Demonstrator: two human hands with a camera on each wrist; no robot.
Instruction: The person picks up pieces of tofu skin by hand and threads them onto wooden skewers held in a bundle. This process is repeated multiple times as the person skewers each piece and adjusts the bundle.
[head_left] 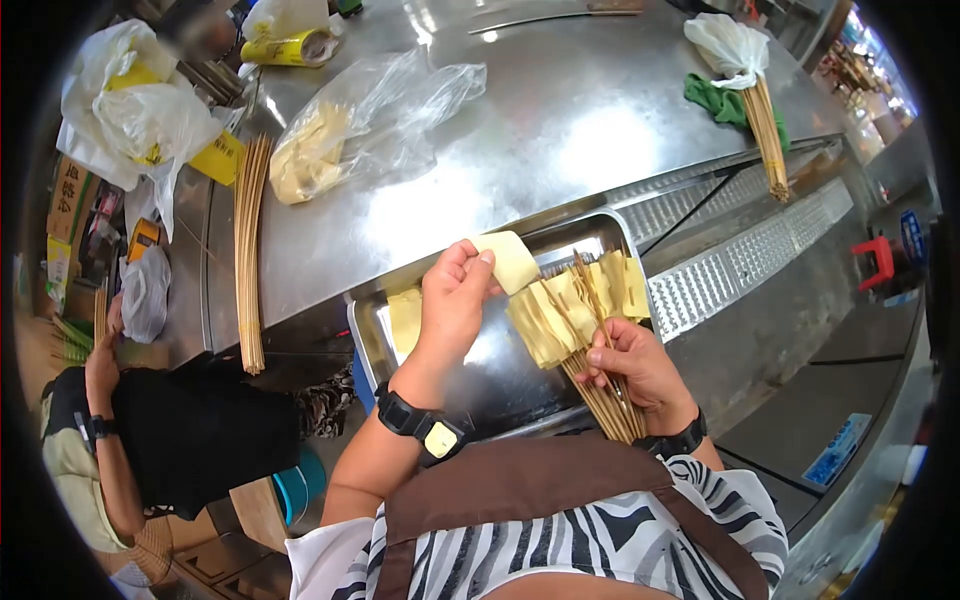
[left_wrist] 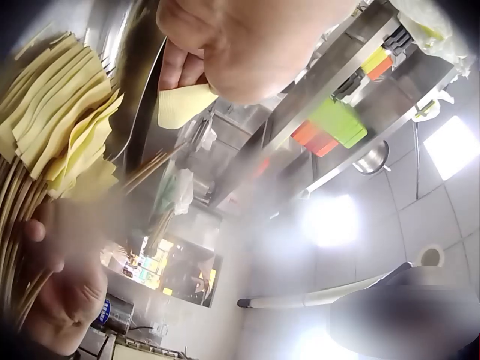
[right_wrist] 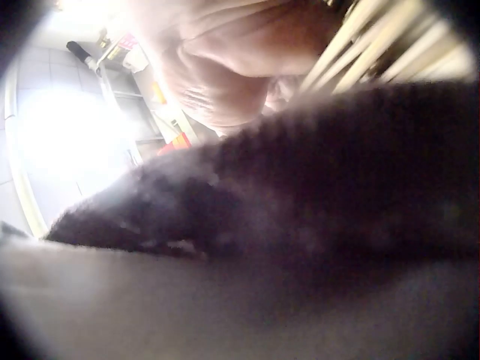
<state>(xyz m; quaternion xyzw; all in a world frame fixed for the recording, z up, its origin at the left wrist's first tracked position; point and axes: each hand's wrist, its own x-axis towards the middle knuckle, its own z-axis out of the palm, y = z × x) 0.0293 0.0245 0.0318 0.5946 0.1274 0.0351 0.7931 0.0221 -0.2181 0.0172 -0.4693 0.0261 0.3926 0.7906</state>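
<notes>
Between thumb and fingers, my left hand [head_left: 455,305] pinches a thin pale-yellow sheet, apparently tofu skin [head_left: 514,262], above the metal tray [head_left: 358,335]. My right hand [head_left: 645,372] grips thin wooden skewers [head_left: 600,408] near the tray's right side. Folded yellow sheets [head_left: 540,325] are threaded in a row on skewers beside that hand, over the tray. More yellow sheets [head_left: 405,318] lie at the tray's left end. In the left wrist view, the pinched sheet [left_wrist: 180,109] is apart from the threaded bunch [left_wrist: 64,105]. Dark cloth [right_wrist: 300,165] hides much of the right wrist view.
A long bundle of bare skewers [head_left: 250,250] lies at the steel table's left edge. Behind the tray is a clear bag [head_left: 310,150] with yellow sheets. Another skewer bundle [head_left: 765,130] lies back right, past a perforated metal strip [head_left: 720,280]. Another person [head_left: 110,440] stands at left.
</notes>
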